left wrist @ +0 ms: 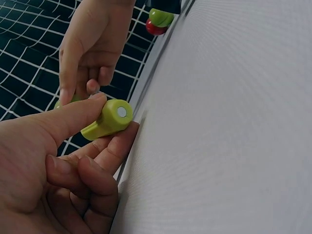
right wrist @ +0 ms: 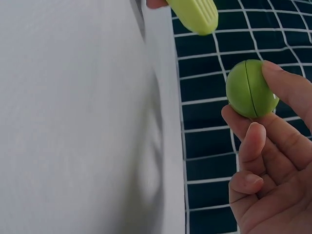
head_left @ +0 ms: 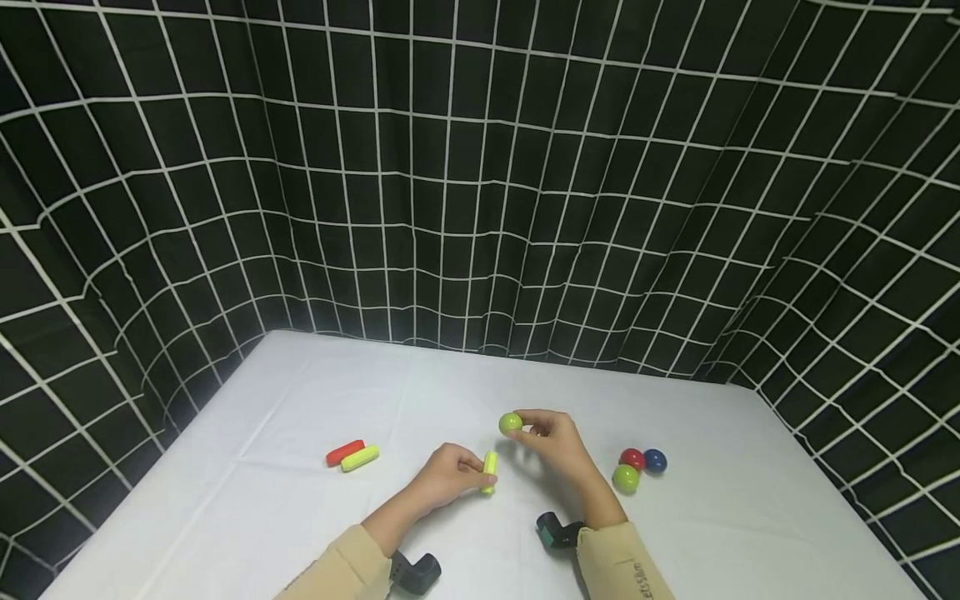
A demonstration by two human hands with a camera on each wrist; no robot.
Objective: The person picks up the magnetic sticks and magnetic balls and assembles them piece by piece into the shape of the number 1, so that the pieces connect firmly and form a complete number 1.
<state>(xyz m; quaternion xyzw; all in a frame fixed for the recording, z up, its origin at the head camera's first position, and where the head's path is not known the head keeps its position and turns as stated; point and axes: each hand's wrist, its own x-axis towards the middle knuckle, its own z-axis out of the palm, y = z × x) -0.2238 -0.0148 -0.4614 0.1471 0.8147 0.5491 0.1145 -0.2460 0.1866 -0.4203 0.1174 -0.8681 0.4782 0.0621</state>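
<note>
Near the middle of the white table, the left hand (head_left: pixel 447 477) pinches a yellow-green stick (head_left: pixel 489 472) between thumb and fingers; the left wrist view shows a pale round spot on the end of this stick (left wrist: pixel 114 117). The right hand (head_left: pixel 557 442) holds a green ball (head_left: pixel 511 423) by thumb and fingertips, a little farther back and to the right. In the right wrist view a thin seam runs round the ball (right wrist: pixel 249 89), and the ribbed end of the stick (right wrist: pixel 196 14) shows above it, apart from it.
On the left of the table a red stick (head_left: pixel 345 452) lies beside a yellow-green stick (head_left: pixel 361 458). On the right are a red ball (head_left: pixel 632 459), a blue ball (head_left: pixel 656 461) and another green ball (head_left: pixel 626 478). A dark gridded curtain (head_left: pixel 480 208) surrounds the table's back and sides.
</note>
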